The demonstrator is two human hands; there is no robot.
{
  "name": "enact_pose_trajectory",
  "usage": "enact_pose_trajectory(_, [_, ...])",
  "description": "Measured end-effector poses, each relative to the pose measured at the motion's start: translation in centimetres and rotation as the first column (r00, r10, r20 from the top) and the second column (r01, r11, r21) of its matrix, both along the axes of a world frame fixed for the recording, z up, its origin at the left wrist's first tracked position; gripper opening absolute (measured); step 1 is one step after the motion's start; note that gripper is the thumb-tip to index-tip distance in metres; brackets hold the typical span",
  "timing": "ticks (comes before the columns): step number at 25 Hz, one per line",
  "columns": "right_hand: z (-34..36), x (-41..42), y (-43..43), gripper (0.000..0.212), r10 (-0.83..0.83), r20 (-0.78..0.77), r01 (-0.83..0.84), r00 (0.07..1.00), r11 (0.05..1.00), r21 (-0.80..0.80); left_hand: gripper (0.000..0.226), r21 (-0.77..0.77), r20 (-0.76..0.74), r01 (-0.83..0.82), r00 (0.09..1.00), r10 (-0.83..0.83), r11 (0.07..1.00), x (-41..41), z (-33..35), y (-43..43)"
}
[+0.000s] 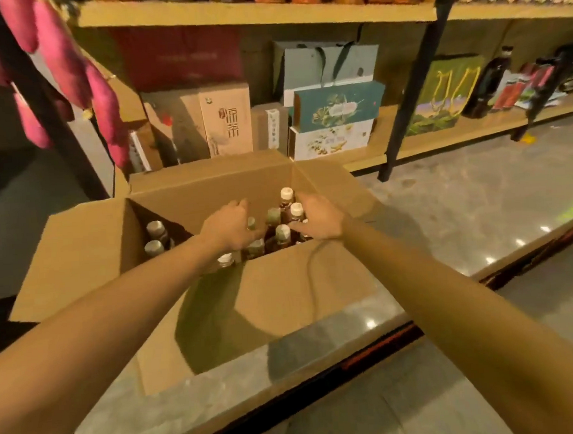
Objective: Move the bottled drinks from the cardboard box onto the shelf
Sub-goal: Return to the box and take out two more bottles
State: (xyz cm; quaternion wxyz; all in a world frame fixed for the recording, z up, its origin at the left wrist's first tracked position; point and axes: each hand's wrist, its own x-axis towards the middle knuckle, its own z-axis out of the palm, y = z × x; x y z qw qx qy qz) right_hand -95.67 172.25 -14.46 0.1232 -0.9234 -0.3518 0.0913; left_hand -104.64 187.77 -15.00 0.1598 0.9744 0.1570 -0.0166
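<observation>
1. The left hand (227, 228) dips its fingers among the bottle tops, so I cannot tell its grip. The right hand (318, 220) has its thumb splayed wide and holds nothing.
2. Brown, white-capped bottled drinks (282, 232) stand in the open cardboard box (298, 282) on the grey glossy counter (334, 333).
3. This looks like the picking step. Next, close on the necks and lift to the wooden shelf (457, 138).
</observation>
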Motion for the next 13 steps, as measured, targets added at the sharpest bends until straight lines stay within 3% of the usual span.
enact_pose_trajectory(4, [-3.7,4.4,3.6,0.05,-0.052,-0.116,0.066,0.992,0.99,0.127,0.071,-0.156,-0.012,-0.075,0.997,0.074,0.985,2.7,-3.8,4.7])
enact_pose_trajectory(7, [-6.1,7.1,5.5,0.056,-0.072,-0.326,0.142,0.943,0.971,0.195,0.07,-0.291,-0.069,-0.128,0.991,0.113,0.948,4.3,-6.1,6.5])
enact_pose_trajectory(9, [-7.4,8.8,6.7,0.06,-0.087,-0.456,0.191,0.885,0.964,0.187,0.071,-0.38,-0.107,-0.18,0.983,0.15,0.907,5.3,-7.7,7.2])
enact_pose_trajectory(13, [-8.9,10.6,8.3,0.067,-0.051,-0.542,0.099,0.839,0.993,0.06,0.076,-0.51,-0.205,-0.234,0.968,0.148,0.827,7.2,-10.6,8.4])
